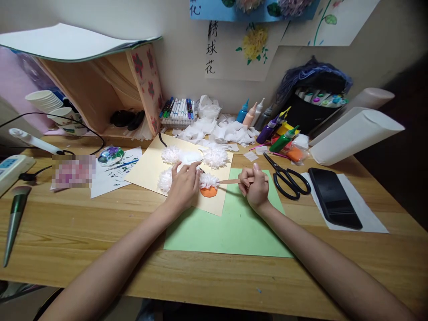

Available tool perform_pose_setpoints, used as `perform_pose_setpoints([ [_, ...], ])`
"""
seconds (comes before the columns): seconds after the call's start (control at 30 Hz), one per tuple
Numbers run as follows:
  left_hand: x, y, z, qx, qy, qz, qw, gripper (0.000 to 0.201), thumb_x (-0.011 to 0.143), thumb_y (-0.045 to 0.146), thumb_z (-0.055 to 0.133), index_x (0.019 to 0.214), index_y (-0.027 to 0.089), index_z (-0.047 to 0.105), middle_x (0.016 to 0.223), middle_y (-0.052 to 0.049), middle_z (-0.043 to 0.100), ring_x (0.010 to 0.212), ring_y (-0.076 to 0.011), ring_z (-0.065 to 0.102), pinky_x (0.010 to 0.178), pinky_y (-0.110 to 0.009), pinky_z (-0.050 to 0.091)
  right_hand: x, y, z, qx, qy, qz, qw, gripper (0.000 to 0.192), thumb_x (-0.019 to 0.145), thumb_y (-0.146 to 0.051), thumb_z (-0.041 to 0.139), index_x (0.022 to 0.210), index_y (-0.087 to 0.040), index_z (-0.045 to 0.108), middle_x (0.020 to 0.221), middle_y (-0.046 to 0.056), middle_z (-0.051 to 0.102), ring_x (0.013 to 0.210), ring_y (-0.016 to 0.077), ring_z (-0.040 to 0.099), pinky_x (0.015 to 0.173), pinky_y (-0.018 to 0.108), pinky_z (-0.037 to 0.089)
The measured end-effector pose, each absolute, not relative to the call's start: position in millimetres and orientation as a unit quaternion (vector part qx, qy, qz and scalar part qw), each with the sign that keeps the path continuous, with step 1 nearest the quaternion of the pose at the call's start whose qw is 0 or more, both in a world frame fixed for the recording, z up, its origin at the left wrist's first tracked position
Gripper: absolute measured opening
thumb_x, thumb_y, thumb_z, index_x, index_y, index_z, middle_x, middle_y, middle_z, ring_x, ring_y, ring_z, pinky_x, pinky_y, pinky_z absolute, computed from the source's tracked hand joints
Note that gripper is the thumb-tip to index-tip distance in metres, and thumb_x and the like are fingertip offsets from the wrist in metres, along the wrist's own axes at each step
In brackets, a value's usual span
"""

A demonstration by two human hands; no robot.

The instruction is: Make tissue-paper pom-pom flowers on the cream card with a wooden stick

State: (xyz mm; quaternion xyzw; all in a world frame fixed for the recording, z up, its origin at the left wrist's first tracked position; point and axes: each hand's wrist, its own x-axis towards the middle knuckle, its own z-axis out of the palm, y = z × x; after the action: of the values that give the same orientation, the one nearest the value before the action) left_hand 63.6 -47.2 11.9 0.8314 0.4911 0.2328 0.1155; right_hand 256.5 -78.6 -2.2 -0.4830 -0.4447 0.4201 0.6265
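A cream sheet of paper (143, 167) carries several fluffy white tissue-paper clumps (216, 158) and a small orange patch (208, 192). My left hand (183, 186) lies over the middle of this sheet among the clumps, fingers bent and apart; its palm hides part of them. Closed around a thin flat wooden stick (229, 181) is my right hand (256, 185). The stick's tip reaches left to the edge of the white clump above the orange patch. Whether it touches the clump or the paper I cannot tell. Beneath lies a light green sheet (230, 236).
Black scissors (290, 178) and a phone (334, 196) lie at right. Farther back are paint bottles (284, 139), loose tissue pieces (214, 129) and markers (179, 109). At left are a painted paper (115, 176), paper cups (63, 117) and a brush (16, 218).
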Motion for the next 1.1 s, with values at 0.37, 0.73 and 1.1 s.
perform_pose_setpoints([
  [0.37, 45, -36, 17, 0.841, 0.487, 0.235, -0.006, 0.021, 0.089, 0.026, 0.046, 0.09, 0.024, 0.066, 0.112, -0.005, 0.064, 0.115, -0.0236, 0.05, 0.109, -0.053, 0.017, 262, -65, -8, -0.489, -0.35, 0.39, 0.697, 0.05, 0.085, -0.052, 0.04, 0.047, -0.019, 0.037, 0.043, -0.006, 0.031, 0.031, 0.0052, 0.034, 0.034, 0.022, 0.018],
  [0.73, 36, -23, 13, 0.855, 0.477, 0.203, 0.002, 0.031, 0.09, 0.027, 0.043, 0.117, 0.02, 0.056, 0.121, -0.01, 0.062, 0.122, -0.0247, 0.047, 0.112, -0.055, 0.009, 261, -71, -10, -0.497, -0.395, 0.398, 0.662, 0.053, 0.089, -0.053, 0.034, 0.048, -0.02, 0.039, 0.035, -0.004, 0.035, 0.032, 0.0078, 0.033, 0.035, 0.022, 0.02],
  [1.1, 29, -21, 25, 0.756, 0.518, 0.375, 0.138, 0.018, 0.087, 0.019, 0.051, 0.103, 0.022, 0.057, 0.093, -0.001, 0.07, 0.089, -0.0157, 0.066, 0.102, -0.042, 0.033, 259, -73, -5, -0.499, -0.401, 0.401, 0.655, 0.054, 0.089, -0.054, 0.034, 0.047, -0.02, 0.038, 0.034, -0.004, 0.035, 0.032, 0.0075, 0.033, 0.036, 0.022, 0.021],
])
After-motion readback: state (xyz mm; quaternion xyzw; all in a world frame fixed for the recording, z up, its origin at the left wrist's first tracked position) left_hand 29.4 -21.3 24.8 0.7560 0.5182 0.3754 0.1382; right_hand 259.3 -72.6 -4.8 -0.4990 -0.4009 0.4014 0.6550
